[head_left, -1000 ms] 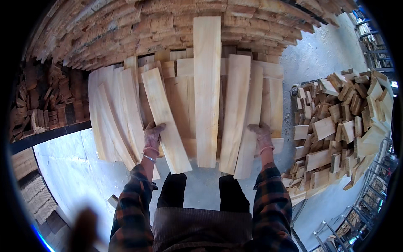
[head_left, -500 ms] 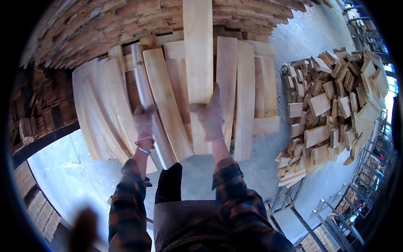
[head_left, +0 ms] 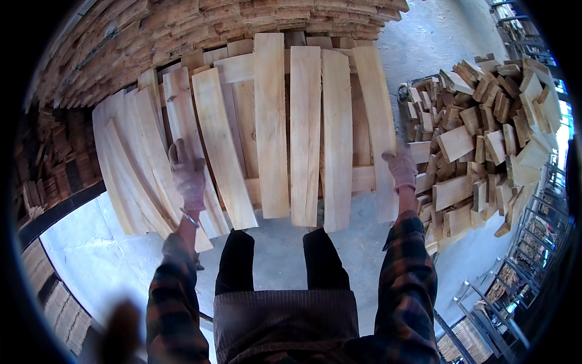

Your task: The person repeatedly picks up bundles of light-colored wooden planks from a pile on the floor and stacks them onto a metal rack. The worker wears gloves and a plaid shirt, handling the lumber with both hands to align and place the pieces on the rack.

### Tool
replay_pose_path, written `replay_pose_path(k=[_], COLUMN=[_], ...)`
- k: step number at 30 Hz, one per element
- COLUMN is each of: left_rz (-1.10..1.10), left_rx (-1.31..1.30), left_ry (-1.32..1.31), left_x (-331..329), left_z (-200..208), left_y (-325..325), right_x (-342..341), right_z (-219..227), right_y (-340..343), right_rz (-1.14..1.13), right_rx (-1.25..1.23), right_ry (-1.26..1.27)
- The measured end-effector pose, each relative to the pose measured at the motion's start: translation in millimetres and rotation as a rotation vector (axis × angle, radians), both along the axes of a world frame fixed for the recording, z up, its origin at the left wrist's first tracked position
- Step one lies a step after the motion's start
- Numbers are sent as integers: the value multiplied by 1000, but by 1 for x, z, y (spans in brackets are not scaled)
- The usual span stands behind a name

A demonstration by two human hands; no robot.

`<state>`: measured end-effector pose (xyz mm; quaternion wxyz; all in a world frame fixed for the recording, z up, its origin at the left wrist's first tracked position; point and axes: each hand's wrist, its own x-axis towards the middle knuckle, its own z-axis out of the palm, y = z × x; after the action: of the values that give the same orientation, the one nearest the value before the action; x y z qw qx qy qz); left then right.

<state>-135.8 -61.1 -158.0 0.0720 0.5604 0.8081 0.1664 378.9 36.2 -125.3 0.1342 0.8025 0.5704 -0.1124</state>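
Both my hands wear pale pinkish work gloves. My left hand [head_left: 187, 173] lies over a long, flat wooden board [head_left: 180, 100] on the left of the row, its fingers apart. My right hand [head_left: 401, 168] grips the right edge of the rightmost board [head_left: 374, 103], thumb on top; its other fingers are partly hidden and slightly blurred. Between my hands several pale boards lie side by side, among them a slanted board [head_left: 221, 133], a middle board [head_left: 270, 121] and two boards [head_left: 305, 133] close together. Crosswise boards [head_left: 235, 68] show beneath them.
A tall stack of rough boards [head_left: 200, 30] stands along the far side. At the right is a heap of short wood offcuts [head_left: 458, 142], with metal racks [head_left: 533, 224] beyond it. More overlapping boards [head_left: 121, 164] lie left of my left hand. My knees [head_left: 236, 258] touch the near side.
My right hand has let go of the middle board and moved right to the rightmost one. The tilted board at my left hand now lies flat. My left hand has shifted slightly left.
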Motion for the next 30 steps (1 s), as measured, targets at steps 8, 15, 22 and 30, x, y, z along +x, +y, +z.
replay_pose_path(k=[8,15,22,30], left_rz=[-573,-421,-236,-98], left_rx=[-58,-90,-104,-133], left_ry=[-103,156,34,312], left_x=[179,160,121,38], left_z=[31,-10,15,-22], left_y=[40,30,12,-50], right_x=[-103,-161,-121,-131], right_z=[-71,21,17,-74], right_y=[-14,-28,-27,-9], right_rz=[-210,-113,-303,-482], right_rx=[-103,57,254,98], right_ry=[1149,689,1225,1524])
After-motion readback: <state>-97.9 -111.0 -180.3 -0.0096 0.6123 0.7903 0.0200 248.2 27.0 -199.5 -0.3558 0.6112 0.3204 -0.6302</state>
